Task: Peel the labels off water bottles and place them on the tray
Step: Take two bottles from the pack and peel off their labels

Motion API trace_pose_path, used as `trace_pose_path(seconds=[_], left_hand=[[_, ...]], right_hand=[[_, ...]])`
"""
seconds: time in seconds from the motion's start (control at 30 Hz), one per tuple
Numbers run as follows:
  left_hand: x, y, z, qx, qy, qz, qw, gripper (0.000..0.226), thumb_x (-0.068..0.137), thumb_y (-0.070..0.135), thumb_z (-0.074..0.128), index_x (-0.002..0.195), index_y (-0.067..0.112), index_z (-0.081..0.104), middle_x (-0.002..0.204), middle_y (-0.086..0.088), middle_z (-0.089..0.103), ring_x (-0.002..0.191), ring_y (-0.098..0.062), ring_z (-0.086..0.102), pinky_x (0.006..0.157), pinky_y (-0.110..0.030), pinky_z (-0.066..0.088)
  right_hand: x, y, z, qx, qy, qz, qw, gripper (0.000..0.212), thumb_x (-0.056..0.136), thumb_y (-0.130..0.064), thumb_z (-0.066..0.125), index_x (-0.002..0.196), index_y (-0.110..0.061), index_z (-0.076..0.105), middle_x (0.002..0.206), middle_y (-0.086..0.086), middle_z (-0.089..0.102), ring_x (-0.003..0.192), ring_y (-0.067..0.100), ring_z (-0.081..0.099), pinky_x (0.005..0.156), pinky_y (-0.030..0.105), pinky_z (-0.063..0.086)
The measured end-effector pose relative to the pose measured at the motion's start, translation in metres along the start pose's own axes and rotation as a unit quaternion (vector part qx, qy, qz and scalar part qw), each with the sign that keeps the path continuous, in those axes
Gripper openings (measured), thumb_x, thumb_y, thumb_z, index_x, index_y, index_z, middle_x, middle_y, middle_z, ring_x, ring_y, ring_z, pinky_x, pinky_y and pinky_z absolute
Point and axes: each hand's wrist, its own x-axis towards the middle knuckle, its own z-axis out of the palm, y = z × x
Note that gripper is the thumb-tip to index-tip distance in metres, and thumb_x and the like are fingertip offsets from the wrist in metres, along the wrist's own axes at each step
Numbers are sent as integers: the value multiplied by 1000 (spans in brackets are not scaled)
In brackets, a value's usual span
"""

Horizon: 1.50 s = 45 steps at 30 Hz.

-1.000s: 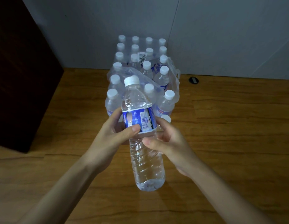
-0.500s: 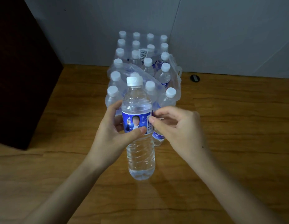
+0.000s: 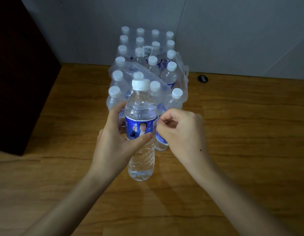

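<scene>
The water bottle (image 3: 141, 126) is held upright above the wooden surface (image 3: 241, 142), in front of the shrink-wrapped pack of bottles (image 3: 148, 68). The left hand (image 3: 119, 142) is wrapped around its middle, thumb pressed across the lower edge of the blue label (image 3: 139, 127), fingers curled behind. Since a second ago the bottle has been turned in that hand — the barcode side that faced the camera has swung to the right, and a printed picture panel now faces forward. It has also been raised closer to upright.

The right hand (image 3: 180, 132) has come up from below the label to its right edge, fingers bunched with thumb and forefinger pinched together at what looks like the seam. Whether any label edge is actually caught between them I cannot tell; the label still lies flat all round, with no lifted flap showing.

So the turn seems to have been a hunt for the seam, and the peel itself is only about to begin. No tray is in view — the finished bottle's destination lies outside the frame.
</scene>
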Motion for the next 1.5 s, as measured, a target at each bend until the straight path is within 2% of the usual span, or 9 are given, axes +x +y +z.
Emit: trace_pose_path(seconds=[0.27, 0.37, 0.53, 0.77, 0.93, 1.1, 1.2, 1.33, 1.5], left_hand=[[1, -2, 1, -21, 11, 21, 999, 78, 64, 25, 84, 127, 35, 40, 101, 34, 65, 94, 7, 65, 73, -11, 52], [2, -3, -1, -41, 10, 20, 999, 80, 63, 28, 85, 130, 31, 41, 104, 26, 68, 96, 2, 66, 79, -13, 52], [5, -4, -3, -52, 6, 13, 999, 82, 62, 29, 84, 131, 30, 41, 107, 23, 68, 97, -1, 67, 80, -15, 52], [1, -2, 0, -52, -2, 14, 999, 79, 59, 35, 80, 128, 35, 41, 107, 23, 68, 96, 0, 67, 76, -18, 55], [-1, -1, 0, -49, 3, 8, 999, 80, 61, 32, 82, 129, 33, 41, 106, 22, 68, 95, -1, 68, 81, -24, 56], [1, -1, -5, -65, 7, -8, 998, 79, 61, 26, 81, 129, 32, 41, 100, 16, 72, 92, -5, 69, 80, -25, 57], [2, -1, -7, -99, 0, -24, 995, 81, 61, 23, 80, 132, 26, 41, 98, 1, 74, 90, -14, 72, 78, -34, 59], [2, 3, -8, -141, -17, -43, 989, 88, 61, 24, 87, 136, 21, 40, 99, 4, 74, 88, -17, 72, 73, -31, 60], [3, 5, -11, -161, -28, -55, 985, 86, 60, 28, 85, 134, 22, 41, 97, 4, 75, 87, -17, 73, 68, -26, 58]], right_hand=[[1, 11, 5, 142, 3, 109, 984, 9, 65, -12, 62, 59, -15, 67, 56, -2, 67, 49, 11, 62, 47, 25, 49], [1, 14, 5, 228, -12, 183, 956, 7, 68, -10, 65, 63, -13, 68, 56, 1, 68, 53, 17, 64, 52, 32, 53], [2, 12, 3, 301, -30, 203, 931, 28, 80, 4, 63, 59, -15, 67, 57, -3, 69, 55, 7, 67, 53, 16, 50], [-4, 7, 7, 235, -34, 154, 959, 6, 73, -22, 67, 78, -20, 63, 71, -4, 71, 67, 7, 69, 56, 21, 52], [-9, 11, 12, 84, -20, 51, 995, 4, 75, -9, 70, 79, -11, 69, 69, -7, 71, 62, 3, 66, 54, 18, 51], [-12, 17, 14, 84, -9, 16, 996, 15, 82, -11, 66, 67, -8, 63, 59, -5, 66, 56, 7, 64, 49, 21, 48], [-9, 18, 11, 179, -16, 85, 980, 19, 80, -12, 61, 63, -19, 60, 54, -9, 63, 53, 2, 63, 48, 21, 50], [-3, 24, 10, 280, -46, 221, 933, 18, 84, -10, 61, 69, -17, 68, 68, 4, 72, 67, 23, 71, 58, 33, 58], [-2, 30, 9, 319, -135, 351, 870, 11, 91, -17, 61, 83, -14, 67, 67, -3, 71, 57, 10, 67, 52, 26, 55]])
